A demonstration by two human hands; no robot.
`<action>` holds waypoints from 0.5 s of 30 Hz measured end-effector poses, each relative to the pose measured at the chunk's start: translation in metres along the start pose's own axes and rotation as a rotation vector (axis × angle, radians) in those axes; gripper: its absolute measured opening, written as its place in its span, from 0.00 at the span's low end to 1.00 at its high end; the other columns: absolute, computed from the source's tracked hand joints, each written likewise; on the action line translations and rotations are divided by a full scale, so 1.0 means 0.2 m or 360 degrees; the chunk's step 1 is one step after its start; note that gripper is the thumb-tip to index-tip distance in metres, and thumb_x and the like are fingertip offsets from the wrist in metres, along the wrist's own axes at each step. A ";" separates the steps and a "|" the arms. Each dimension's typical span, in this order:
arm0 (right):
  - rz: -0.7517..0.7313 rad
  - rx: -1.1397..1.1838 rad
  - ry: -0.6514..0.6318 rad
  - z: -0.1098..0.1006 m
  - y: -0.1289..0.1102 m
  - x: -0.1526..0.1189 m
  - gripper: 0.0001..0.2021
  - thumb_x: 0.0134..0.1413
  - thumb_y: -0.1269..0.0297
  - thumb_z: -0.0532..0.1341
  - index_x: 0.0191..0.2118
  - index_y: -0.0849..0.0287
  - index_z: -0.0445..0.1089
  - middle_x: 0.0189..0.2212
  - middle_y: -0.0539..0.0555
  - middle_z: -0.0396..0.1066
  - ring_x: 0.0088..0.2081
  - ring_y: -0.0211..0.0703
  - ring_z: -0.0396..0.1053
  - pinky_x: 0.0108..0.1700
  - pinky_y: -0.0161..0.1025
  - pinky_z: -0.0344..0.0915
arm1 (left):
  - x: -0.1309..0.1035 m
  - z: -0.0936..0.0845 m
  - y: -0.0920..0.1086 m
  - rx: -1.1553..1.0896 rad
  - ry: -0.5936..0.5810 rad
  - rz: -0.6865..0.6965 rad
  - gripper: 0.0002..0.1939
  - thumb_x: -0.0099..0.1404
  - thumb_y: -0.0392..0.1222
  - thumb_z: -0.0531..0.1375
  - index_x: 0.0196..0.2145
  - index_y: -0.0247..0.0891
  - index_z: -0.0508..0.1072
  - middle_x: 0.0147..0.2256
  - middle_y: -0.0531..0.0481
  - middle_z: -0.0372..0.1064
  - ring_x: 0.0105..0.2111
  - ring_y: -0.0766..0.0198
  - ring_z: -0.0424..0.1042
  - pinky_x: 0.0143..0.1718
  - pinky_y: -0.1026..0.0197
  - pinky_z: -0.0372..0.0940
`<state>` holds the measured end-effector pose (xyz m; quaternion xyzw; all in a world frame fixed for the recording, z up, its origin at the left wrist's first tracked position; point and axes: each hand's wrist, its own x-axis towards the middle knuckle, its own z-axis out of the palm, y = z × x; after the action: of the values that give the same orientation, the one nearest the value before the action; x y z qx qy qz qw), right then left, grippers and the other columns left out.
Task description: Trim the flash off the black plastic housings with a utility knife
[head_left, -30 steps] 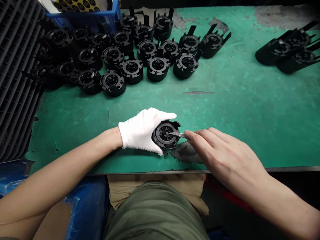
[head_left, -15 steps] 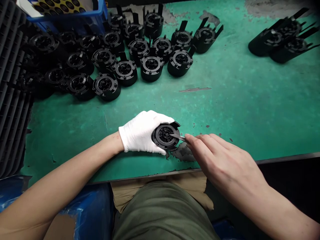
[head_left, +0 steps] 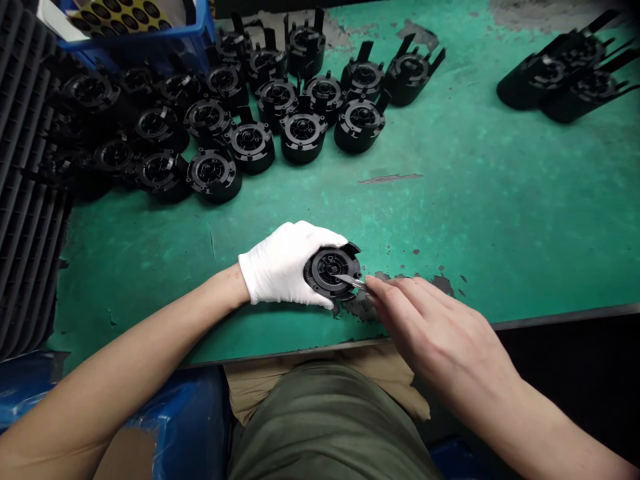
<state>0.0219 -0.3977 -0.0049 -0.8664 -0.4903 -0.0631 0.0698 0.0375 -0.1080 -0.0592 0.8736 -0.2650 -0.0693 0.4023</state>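
Note:
My left hand [head_left: 285, 264], in a white glove, is wrapped round the left side of a round black plastic part [head_left: 330, 270] low over the green table. Thumb and fingers grip its rim, and its ribbed round face is turned up. My bare right hand [head_left: 425, 320] pinches a slim metal blade tool [head_left: 353, 281] from the right. The tip of the tool lies over the face of the part, just below its centre. Whether the tip touches the plastic cannot be made out.
Several similar black parts [head_left: 303, 130] stand in a group at the back left of the green table [head_left: 450, 200]. More black parts [head_left: 575, 80] are at the far right. A blue bin [head_left: 200, 40] holds a sheet of round stickers [head_left: 120, 17].
My right hand and the blade tool have shifted slightly left and down, and the tip has moved from near the part's centre to just below it. My left hand holds the part as before.

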 end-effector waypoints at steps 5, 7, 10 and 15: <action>0.0255 0.0287 0.0156 0.02 0.07 -0.03 0.14 0.74 0.69 0.63 0.61 0.60 0.71 0.43 0.58 0.79 0.42 0.49 0.77 0.46 0.45 0.72 | -0.10 0.09 0.01 0.0269 0.0499 -0.0129 0.54 0.47 0.80 0.76 0.58 0.39 0.72 0.55 0.34 0.79 0.56 0.39 0.80 0.60 0.40 0.73; 0.0268 0.0416 0.0200 0.02 0.05 -0.05 0.16 0.73 0.71 0.64 0.63 0.59 0.70 0.46 0.58 0.80 0.44 0.48 0.78 0.49 0.44 0.73 | -0.17 0.15 0.06 0.0436 0.0670 -0.0334 0.55 0.46 0.85 0.72 0.56 0.39 0.70 0.52 0.34 0.77 0.52 0.40 0.80 0.55 0.40 0.75; 0.0124 0.0577 0.0154 0.03 0.01 -0.08 0.18 0.73 0.73 0.64 0.64 0.61 0.69 0.47 0.58 0.80 0.43 0.45 0.78 0.48 0.42 0.73 | -0.27 0.21 0.16 0.0541 0.0700 -0.0556 0.53 0.46 0.91 0.66 0.49 0.41 0.67 0.42 0.44 0.72 0.40 0.48 0.79 0.41 0.47 0.75; 0.0082 0.0372 0.0162 0.10 0.05 -0.06 0.12 0.73 0.72 0.64 0.59 0.62 0.71 0.42 0.57 0.79 0.41 0.47 0.77 0.45 0.44 0.72 | -0.33 0.22 0.19 0.0420 0.0696 -0.0535 0.52 0.47 0.88 0.68 0.49 0.43 0.64 0.42 0.49 0.69 0.36 0.55 0.77 0.37 0.50 0.76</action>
<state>0.0251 -0.4100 -0.0273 -0.8603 -0.4679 -0.0477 0.1967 -0.0488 -0.1230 -0.0665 0.9441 -0.0305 0.0899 0.3157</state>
